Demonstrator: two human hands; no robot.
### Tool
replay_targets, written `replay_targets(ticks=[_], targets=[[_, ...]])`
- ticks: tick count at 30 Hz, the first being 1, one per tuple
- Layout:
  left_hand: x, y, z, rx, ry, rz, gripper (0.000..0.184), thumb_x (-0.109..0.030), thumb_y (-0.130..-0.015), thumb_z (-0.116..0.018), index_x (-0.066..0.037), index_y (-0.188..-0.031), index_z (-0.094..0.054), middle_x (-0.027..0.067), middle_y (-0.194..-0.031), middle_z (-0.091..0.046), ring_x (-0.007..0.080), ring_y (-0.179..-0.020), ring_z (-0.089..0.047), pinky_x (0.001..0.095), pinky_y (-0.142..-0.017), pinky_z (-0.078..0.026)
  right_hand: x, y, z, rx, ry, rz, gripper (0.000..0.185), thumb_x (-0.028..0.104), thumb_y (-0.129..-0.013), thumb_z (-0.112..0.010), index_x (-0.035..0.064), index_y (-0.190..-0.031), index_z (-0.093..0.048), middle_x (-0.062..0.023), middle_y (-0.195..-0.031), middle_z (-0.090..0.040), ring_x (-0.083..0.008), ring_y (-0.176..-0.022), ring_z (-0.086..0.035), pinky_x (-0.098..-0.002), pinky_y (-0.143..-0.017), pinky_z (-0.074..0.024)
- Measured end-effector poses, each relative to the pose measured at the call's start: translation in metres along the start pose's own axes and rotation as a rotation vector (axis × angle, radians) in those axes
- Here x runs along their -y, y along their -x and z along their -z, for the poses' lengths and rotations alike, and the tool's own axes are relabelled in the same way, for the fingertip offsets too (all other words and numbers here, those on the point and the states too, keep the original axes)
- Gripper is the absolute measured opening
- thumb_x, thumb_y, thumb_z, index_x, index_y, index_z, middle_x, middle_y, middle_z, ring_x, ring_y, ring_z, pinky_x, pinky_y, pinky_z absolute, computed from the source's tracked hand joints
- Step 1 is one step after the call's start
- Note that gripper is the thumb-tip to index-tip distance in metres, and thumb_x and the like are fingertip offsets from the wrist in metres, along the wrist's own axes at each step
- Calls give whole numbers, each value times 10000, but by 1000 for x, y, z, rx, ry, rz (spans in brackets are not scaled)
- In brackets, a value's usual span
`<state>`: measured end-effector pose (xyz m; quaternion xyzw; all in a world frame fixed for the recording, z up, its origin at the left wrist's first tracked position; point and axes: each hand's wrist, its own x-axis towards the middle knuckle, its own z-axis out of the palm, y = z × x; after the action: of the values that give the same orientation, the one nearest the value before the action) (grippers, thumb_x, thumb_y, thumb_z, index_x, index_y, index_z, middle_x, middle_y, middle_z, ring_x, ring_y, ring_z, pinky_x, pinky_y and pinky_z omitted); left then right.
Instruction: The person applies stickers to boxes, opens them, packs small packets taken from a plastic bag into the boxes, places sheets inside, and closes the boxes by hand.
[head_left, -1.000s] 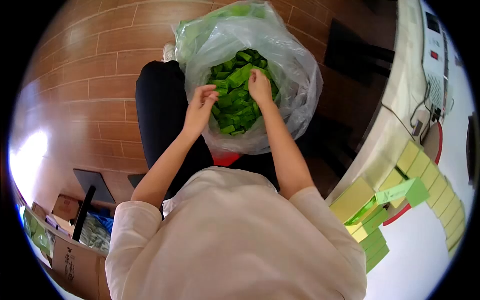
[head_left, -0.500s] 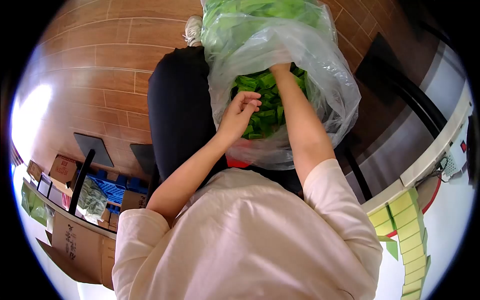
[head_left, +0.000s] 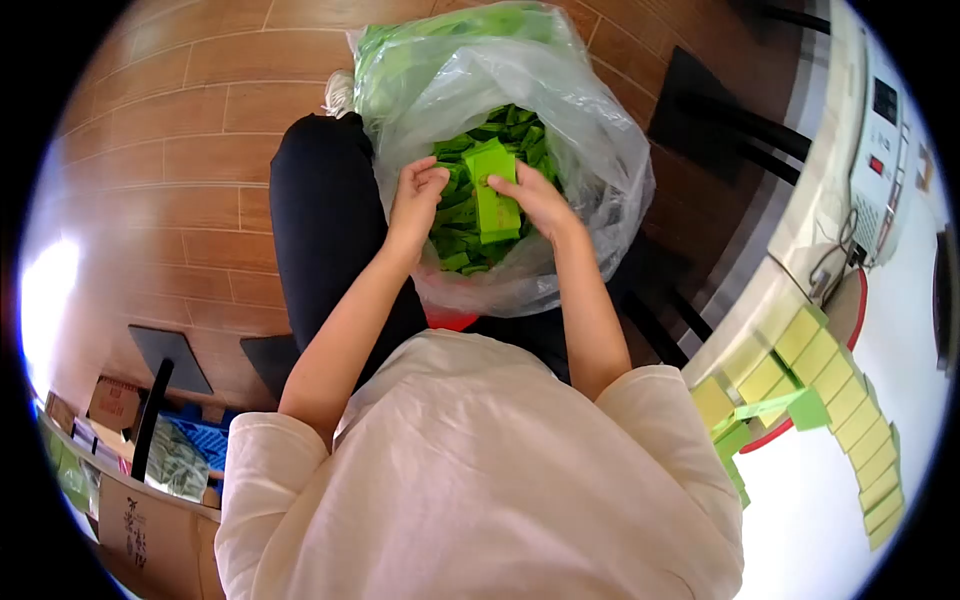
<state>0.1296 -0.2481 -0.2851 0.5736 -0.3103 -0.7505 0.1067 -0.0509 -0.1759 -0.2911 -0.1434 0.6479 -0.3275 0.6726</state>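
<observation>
My right hand (head_left: 541,200) grips a bright green flat packet (head_left: 495,205) with a small gold mark, the thumb lying across its face. It is above a heap of similar green packets (head_left: 460,215) inside a large clear plastic bag (head_left: 600,170). To the left of the held packet, my left hand (head_left: 415,205) hovers near the bag's opening, its fingers loosely curled and apart, with nothing visible in them. The bag stands in front of my lap, and more green shows through its far side.
On the right, a white table (head_left: 800,490) carries rows of yellow-green packets (head_left: 850,400) and a white device (head_left: 880,150) with a red switch. Cardboard boxes (head_left: 150,530) and a blue crate (head_left: 205,435) are at the lower left. A black table foot (head_left: 700,100) stands beyond the bag.
My right hand has come up out of the bag with a green packet in it. My left hand stays beside the opening. The view has shifted, with more of the right-hand table showing.
</observation>
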Motion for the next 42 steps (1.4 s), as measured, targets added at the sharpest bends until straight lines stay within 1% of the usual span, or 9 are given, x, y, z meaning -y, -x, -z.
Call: replay_targets(ticks=[6, 14, 18, 19, 24, 29, 33, 36, 42], targets=[[-7, 32, -9, 462, 146, 113, 647, -502, -905, -530, -63, -1354, -377, 84, -1271, -513, 186, -1175, -473, 331, -962, -371, -2, 64, -44, 44, -506, -169, 368, 310, -934, -555, 52, -1197, -539, -36, -1070, -630, -129, -920, -615, -285, -789, -506], [-17, 27, 2, 227, 389, 176, 526, -491, -885, -570, -102, -1221, -462, 55, -1009, -576, 169, -921, -553, 343, -829, -457, -33, 102, -44, -80, -506, -109, 359, 344, -931, -559, 37, -1117, -574, -17, -944, -632, -96, -844, -604, -244, -728, -494], [6, 39, -11, 357, 286, 281, 532, -472, -876, -595, -130, -1252, -438, 30, -983, -572, 148, -850, -516, 312, -797, -434, -41, 97, -30, -195, -506, -1, 388, 390, -952, -498, 26, -1066, -571, -91, -931, -622, -162, -820, -597, -288, -736, -482], [14, 39, -12, 421, 252, 323, 608, -475, -878, -591, -127, -1322, -363, 64, -1113, -545, 179, -981, -521, 347, -870, -431, -51, 85, -37, -197, -513, -3, 388, 390, -952, -498, 26, -1066, -571, -91, -931, -622, -162, -820, -597, -288, -736, -482], [42, 59, -17, 357, -8, 334, 857, -536, -851, -593, -89, -1419, -133, 137, -1404, -321, 269, -1277, -365, 413, -1023, -351, -77, 51, -99, -745, 442, 327, 274, 207, -943, -468, 27, -1144, -519, -207, -1131, -537, -371, -1003, -516, -409, -857, -416], [66, 28, -2, 220, 22, 402, 835, -617, -841, -540, -92, -1405, -219, 142, -1338, -423, 260, -1186, -461, 403, -931, -435, -106, -2, -67, -657, 85, 103, 265, 226, -951, -441, 17, -1065, -557, -129, -906, -617, -244, -760, -592, -349, -728, -474], [15, 39, -13, 295, 472, 491, 631, -629, -849, -501, -114, -1212, -505, 74, -1094, -607, 194, -875, -594, 352, -761, -496, -106, -34, -10, -595, 86, -80, 256, 216, -959, -431, 48, -1110, -552, -130, -998, -624, -286, -927, -588, -409, -782, -459], [8, 38, -13, 352, 559, 445, 587, -612, -860, -507, -122, -1184, -515, 65, -1061, -599, 182, -859, -588, 343, -747, -497, -114, -43, 9, -402, 596, -189, 431, 202, -876, -596, 83, -1274, -479, -166, -1243, -519, -323, -1110, -527, -446, -893, -463], [35, 25, -1, -169, 133, 235, 540, -436, -898, -580, -125, -1238, -299, 61, -867, -501, 181, -756, -585, 345, -644, -509, -119, -41, -27, -147, 1124, -197, 651, 205, -805, -674, 149, -1380, -373, -193, -1330, -414, -366, -1226, -402, -456, -986, -397]])
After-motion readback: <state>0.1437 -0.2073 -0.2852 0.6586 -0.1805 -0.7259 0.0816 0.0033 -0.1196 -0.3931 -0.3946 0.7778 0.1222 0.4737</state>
